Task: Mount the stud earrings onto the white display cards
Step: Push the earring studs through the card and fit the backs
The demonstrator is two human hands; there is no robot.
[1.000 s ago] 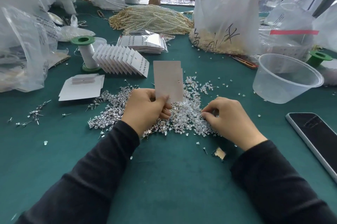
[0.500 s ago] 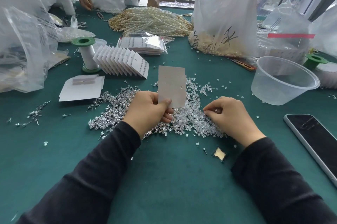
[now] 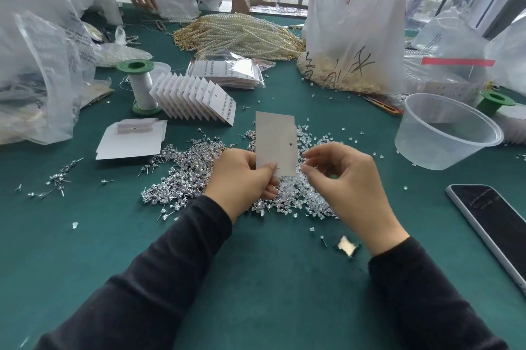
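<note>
Stud pile [image 3: 193, 170] lies left of clear backs [image 3: 296, 196]; card row [image 3: 196, 99] behind; tub [image 3: 444, 133] and phone [image 3: 495, 221] right.

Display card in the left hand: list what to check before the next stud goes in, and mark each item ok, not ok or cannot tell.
1. Card grip: the left hand pinches the display card by its lower edge, card upright. Ok.
2. Target: one dark hole shows near the card's right edge. Ok.
3. Stud in the right hand: its fingertips are pinched beside the card; what they hold is too small to see. Cannot tell.
4. Stud supply: a pile of stud earrings lies on the table behind the left hand. Ok.
5. Clear plastic pieces: heaped between the hands. Ok.
</note>
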